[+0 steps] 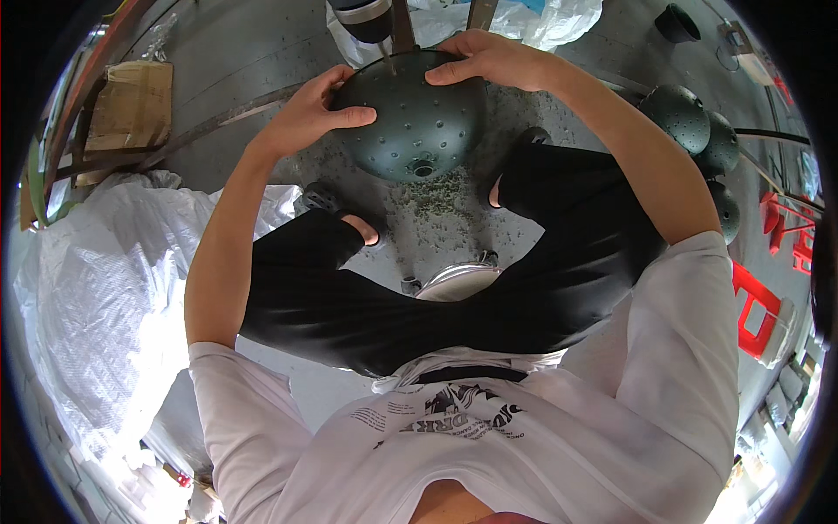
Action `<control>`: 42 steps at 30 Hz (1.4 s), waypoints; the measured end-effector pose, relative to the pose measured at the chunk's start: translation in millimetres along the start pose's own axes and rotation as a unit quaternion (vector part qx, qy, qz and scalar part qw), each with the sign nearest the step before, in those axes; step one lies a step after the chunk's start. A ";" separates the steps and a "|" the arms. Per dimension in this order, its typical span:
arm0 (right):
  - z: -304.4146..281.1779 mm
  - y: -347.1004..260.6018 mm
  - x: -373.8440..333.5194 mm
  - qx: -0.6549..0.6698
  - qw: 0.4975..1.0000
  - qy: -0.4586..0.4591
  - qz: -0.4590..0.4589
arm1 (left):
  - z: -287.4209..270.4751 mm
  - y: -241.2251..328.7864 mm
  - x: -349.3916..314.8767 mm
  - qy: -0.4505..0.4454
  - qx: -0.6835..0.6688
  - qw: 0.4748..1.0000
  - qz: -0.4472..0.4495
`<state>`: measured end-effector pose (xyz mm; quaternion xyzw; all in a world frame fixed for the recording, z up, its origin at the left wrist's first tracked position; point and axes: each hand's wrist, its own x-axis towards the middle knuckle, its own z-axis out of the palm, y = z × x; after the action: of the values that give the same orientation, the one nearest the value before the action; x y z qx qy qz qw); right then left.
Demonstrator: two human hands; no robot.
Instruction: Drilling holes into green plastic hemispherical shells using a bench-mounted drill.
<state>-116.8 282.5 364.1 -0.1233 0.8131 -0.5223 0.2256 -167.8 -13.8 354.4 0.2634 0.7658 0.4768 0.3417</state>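
Note:
A dark green dome (410,122), dotted with small round holes or studs, is held out between my hands, with a ringed opening at its near end. My left hand (319,113) grips its left side, thumb lying across the curved surface. My right hand (497,63) is closed over the far right part, with the thumb on top. Above the dome's far left part stands a black drill chuck or spindle (367,19), its thin bit (387,54) reaching down to the surface. Whether the bit is cutting cannot be told.
Greenish shavings (436,199) litter the floor between my feet. Several similar domes (676,118) are stacked to the right. A cardboard box (131,105) and white plastic sheeting (113,288) lie left. Red stools (758,310) stand at far right, a black bucket (678,24) at the back right.

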 end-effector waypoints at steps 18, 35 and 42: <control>-0.9 9.7 6.8 0.036 0.999 -0.027 0.004 | -0.3 7.1 -5.1 0.005 0.003 1.000 0.001; -2.8 0.9 3.4 0.013 0.999 -0.040 0.001 | -0.8 4.2 -3.8 0.003 0.004 1.000 0.010; -3.2 0.5 3.2 0.021 0.999 -0.039 0.004 | -1.2 7.2 -4.4 -0.017 -0.002 1.000 -0.009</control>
<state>-121.1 283.9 364.0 -0.1355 0.7929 -0.5332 0.2620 -165.4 -14.7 362.5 0.2639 0.7616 0.4705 0.3592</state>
